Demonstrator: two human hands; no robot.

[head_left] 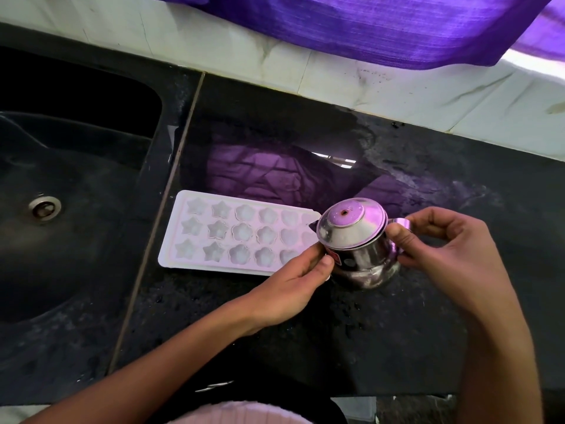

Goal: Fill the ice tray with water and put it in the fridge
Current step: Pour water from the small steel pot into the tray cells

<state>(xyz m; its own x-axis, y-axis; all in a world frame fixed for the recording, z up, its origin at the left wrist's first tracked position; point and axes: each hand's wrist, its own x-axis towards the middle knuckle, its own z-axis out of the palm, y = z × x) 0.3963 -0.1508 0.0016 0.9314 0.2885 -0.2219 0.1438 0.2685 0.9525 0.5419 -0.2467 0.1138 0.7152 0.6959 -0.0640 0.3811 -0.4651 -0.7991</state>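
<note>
A white ice tray (232, 234) with star, flower and heart shaped cells lies flat on the black counter (305, 332), just right of the sink. At its right end stands a small steel kettle (360, 249) with a domed lid (351, 223). My right hand (443, 249) grips the kettle's handle, thumb pressed near the lid's rim. My left hand (293, 283) holds the kettle's body at the front left, fingertips touching the lid's edge. The kettle hides the tray's right end. No water shows in the cells.
A black sink (61, 209) with a metal drain (44, 208) lies to the left. A purple curtain (367, 29) hangs over the white tiled wall (397, 93) behind. The counter's front edge runs along the bottom.
</note>
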